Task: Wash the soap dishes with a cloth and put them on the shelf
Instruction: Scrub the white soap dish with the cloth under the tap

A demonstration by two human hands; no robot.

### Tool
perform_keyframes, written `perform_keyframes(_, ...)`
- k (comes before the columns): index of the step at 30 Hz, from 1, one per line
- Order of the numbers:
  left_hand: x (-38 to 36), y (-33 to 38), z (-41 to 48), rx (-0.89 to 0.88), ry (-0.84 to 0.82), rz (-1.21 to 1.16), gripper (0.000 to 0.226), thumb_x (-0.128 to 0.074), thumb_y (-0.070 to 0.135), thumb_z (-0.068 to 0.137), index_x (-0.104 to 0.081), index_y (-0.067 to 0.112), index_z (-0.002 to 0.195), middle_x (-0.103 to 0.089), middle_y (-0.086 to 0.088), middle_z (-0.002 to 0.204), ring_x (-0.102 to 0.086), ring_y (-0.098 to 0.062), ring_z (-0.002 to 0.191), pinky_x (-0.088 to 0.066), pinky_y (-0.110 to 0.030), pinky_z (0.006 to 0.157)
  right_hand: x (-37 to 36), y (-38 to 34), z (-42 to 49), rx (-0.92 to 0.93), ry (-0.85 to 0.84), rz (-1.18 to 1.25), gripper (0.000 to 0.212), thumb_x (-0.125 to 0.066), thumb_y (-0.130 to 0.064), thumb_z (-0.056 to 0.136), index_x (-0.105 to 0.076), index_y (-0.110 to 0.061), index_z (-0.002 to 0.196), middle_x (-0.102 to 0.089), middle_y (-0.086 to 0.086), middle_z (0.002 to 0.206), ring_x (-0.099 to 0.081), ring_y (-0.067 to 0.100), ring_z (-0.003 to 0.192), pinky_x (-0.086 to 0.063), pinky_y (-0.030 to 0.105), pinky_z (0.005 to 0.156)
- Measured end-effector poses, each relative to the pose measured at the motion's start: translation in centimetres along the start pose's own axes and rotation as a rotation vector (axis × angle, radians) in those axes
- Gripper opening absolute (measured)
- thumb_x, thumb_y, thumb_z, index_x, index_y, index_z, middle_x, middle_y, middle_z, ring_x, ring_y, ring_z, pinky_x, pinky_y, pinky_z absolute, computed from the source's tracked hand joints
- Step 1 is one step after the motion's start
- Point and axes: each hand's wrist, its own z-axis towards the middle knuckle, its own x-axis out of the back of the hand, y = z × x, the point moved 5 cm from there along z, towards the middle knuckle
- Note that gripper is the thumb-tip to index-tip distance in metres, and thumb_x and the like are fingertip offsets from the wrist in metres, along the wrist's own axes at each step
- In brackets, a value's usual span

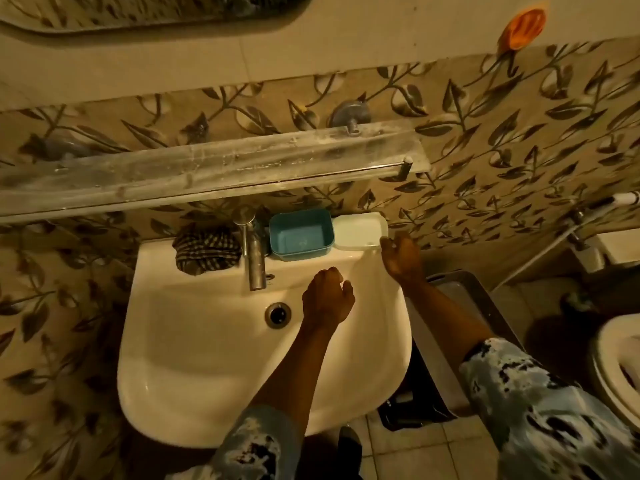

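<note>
Soap dishes are seen side by side on the back ledge of the sink, right of the tap. A blue dish, a rounded rectangular tray of smooth plastic, is set just beside the tap, and a white dish of the same shape is placed against its right side, at the ledge's back right corner. Both are shown hollow side up.

A checked cloth, dark and crumpled into a soft heap, is laid on the ledge's back left part, left of the tap. The tap is a dull metal tube, spotted and worn. The sink is glossy white ceramic with a round metal drain in the basin.

The right hand is held at the sink's back right corner with fingers loosely spread, its fingertips just beside the white dish; contact cannot be told. Nothing is gripped in it. The left hand is held over the basin near the tap's spout, fingers curled into a loose fist, with nothing seen in it.

A long glass shelf, streaked and dusty, is fixed to the leaf-patterned tiled wall above the sink. Patterned sleeves are worn on both arms.
</note>
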Motion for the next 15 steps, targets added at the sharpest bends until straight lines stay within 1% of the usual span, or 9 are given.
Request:
perform_keyframes(2, 0.2, -0.2, 0.4, 0.021, 0.001, 0.007, 0.028, -0.049, 0.033, 0.095, -0.06, 0.013, 0.11, -0.064, -0.006, 0.116, -0.061, -0.023, 0.107, -0.05, -0.035, 0.091, 0.0, -0.2, 0.8, -0.057, -0.013, 0.024, 0.045, -0.051, -0.031, 0.097, -0.052, 0.006, 0.122, -0.059, 0.026, 0.119, -0.057, 0.04, 0.111, -0.048, 0.042, 0.09)
perform_keyframes(4, 0.4, -0.6, 0.6, 0.042, -0.005, 0.028, 0.028, -0.048, 0.032, 0.095, -0.061, 0.011, 0.107, -0.065, -0.008, 0.112, -0.062, -0.025, 0.104, -0.051, -0.036, 0.088, 0.1, -0.5, 1.5, -0.074, -0.035, 0.021, 0.047, -0.052, -0.033, 0.097, -0.056, 0.008, 0.119, -0.062, 0.026, 0.117, -0.059, 0.041, 0.109, -0.049, 0.048, 0.094)
perform_keyframes(6, 0.4, -1.1, 0.7, 0.056, -0.021, 0.03, 0.028, -0.047, 0.031, 0.096, -0.061, 0.009, 0.106, -0.065, -0.009, 0.111, -0.062, -0.025, 0.102, -0.05, -0.036, 0.087, 0.0, -0.7, 2.1, -0.049, -0.051, -0.021, 0.043, -0.053, -0.029, 0.096, -0.059, 0.009, 0.115, -0.064, 0.027, 0.113, -0.06, 0.041, 0.107, -0.049, 0.047, 0.093)
perform_keyframes(10, 0.8, -2.4, 0.8, 0.07, -0.016, 0.043, 0.03, -0.047, 0.031, 0.096, -0.063, 0.009, 0.108, -0.065, -0.01, 0.112, -0.062, -0.026, 0.103, -0.05, -0.036, 0.087, 0.4, -0.5, 2.8, -0.032, -0.033, -0.06, 0.028, -0.054, -0.011, 0.094, -0.064, 0.008, 0.113, -0.066, 0.026, 0.113, -0.06, 0.039, 0.108, -0.048, 0.047, 0.096)
perform_keyframes(12, 1.0, -3.1, 0.7, 0.09, -0.018, 0.049, 0.03, -0.046, 0.031, 0.096, -0.063, 0.01, 0.109, -0.064, -0.011, 0.114, -0.061, -0.026, 0.104, -0.049, -0.035, 0.087, 0.4, -0.2, 2.9, -0.049, -0.021, -0.067, 0.027, -0.055, -0.011, 0.093, -0.067, 0.007, 0.11, -0.067, 0.026, 0.11, -0.061, 0.039, 0.107, -0.048, 0.049, 0.097)
perform_keyframes(15, 1.1, -3.8, 0.4, 0.114, -0.029, 0.028, 0.029, -0.047, 0.031, 0.096, -0.062, 0.011, 0.11, -0.063, -0.01, 0.115, -0.06, -0.026, 0.106, -0.048, -0.033, 0.086, 0.4, 0.3, 3.0, -0.109, 0.008, -0.071, 0.029, -0.061, -0.017, 0.091, -0.068, 0.007, 0.105, -0.065, 0.026, 0.111, -0.059, 0.04, 0.11, -0.049, 0.053, 0.095)
